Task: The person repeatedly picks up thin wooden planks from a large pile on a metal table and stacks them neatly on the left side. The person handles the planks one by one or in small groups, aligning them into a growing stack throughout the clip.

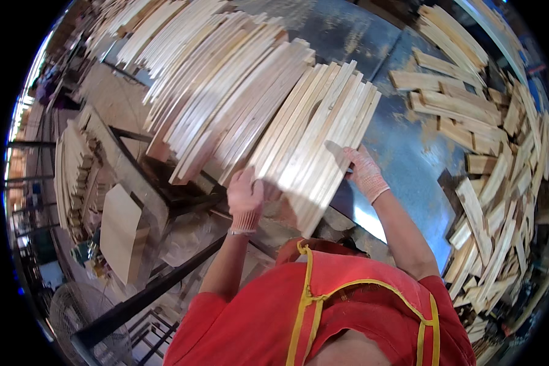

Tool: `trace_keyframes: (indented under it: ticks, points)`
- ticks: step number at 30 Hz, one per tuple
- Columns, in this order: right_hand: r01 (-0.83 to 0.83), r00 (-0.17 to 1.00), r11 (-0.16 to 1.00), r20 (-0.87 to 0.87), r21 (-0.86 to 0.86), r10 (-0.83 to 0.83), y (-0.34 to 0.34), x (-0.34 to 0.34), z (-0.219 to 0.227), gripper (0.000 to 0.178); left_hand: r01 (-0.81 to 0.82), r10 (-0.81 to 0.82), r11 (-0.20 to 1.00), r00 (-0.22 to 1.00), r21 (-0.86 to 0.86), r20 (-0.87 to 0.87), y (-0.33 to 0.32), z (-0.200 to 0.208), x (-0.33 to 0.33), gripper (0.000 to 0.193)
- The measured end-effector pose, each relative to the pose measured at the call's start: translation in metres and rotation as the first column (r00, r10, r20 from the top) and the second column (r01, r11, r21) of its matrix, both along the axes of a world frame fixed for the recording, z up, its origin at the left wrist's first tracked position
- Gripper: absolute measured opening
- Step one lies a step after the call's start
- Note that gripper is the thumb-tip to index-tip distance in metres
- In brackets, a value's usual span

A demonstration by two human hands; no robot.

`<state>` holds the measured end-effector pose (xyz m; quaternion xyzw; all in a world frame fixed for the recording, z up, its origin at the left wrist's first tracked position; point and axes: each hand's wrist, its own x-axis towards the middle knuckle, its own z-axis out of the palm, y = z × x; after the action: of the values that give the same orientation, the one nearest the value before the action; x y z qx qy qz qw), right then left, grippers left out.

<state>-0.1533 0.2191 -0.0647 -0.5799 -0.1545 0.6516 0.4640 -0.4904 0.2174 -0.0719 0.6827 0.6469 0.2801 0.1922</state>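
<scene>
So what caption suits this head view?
Gloved left hand and right hand grip a bundle of wooden slats over a metal table.

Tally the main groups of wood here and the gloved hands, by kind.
Bundle of pale wooden slats held in both hands: 1
Long rows of stacked pale slats behind it: 1
Loose heap of short wooden offcuts: 1
Gloved hands, left hand and right hand: 2
Total: 5
</scene>
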Motion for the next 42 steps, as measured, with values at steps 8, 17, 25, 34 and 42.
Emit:
trace_keyframes:
  ticks: [8,17,25,34,42]
  points:
    - [-0.282,0.959,0.957,0.021,-0.06,0.284,-0.024,-0.008,-0.017,0.057,0.051,0.786,0.579,0.229,-0.814,0.574,-0.07,-0.073,-0.031,0.031]
    - [-0.321,0.934,0.937,0.117,-0.139,0.338,-0.031,-0.013,-0.019,0.043,0.091,0.706,0.683,0.173,-0.725,0.687,-0.047,-0.037,-0.007,0.045]
    - [-0.275,0.956,0.957,0.083,-0.091,0.282,-0.036,-0.017,-0.046,0.045,0.719,0.173,0.61,0.289,-0.333,0.942,0.076,0.101,-0.022,0.103]
    - [-0.234,0.929,0.972,0.293,-0.013,0.228,-0.078,0.003,-0.025,0.071,0.668,-0.087,0.478,0.682,-0.57,0.726,0.172,0.081,0.031,0.056]
    - [0.08,0.989,0.989,0.134,-0.124,-0.063,-0.205,0.077,-0.029,0.08,0.712,-0.22,0.669,0.465,0.215,-0.857,0.145,0.071,-0.045,0.065]
